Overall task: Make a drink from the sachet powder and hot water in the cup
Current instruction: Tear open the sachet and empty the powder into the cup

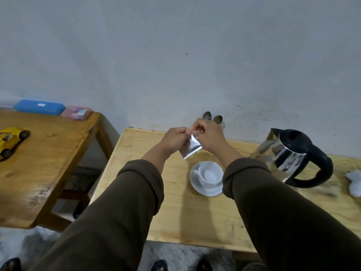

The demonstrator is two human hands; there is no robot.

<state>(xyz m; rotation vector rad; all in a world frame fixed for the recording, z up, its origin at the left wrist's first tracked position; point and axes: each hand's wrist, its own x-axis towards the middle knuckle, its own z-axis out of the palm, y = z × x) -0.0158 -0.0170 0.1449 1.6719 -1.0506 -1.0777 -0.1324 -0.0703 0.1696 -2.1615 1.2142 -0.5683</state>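
A small silver sachet point(191, 148) hangs in the air above the light wooden table point(195, 218). My left hand point(175, 138) and my right hand point(208, 134) both pinch its top edge, fingers close together. Just below it, a white cup point(210, 174) stands upright on a white saucer point(197, 185); the cup looks empty. To the right of the cup is a glass kettle point(289, 155) with a black lid and black handle.
Two spoon heads point(212, 117) stick up by the wall behind my hands. A crumpled white tissue point(354, 181) lies at the table's right edge. A darker wooden table point(39, 163) at left carries a yellow toy car point(11, 140), a blue case point(40, 107) and a pink box point(78, 112).
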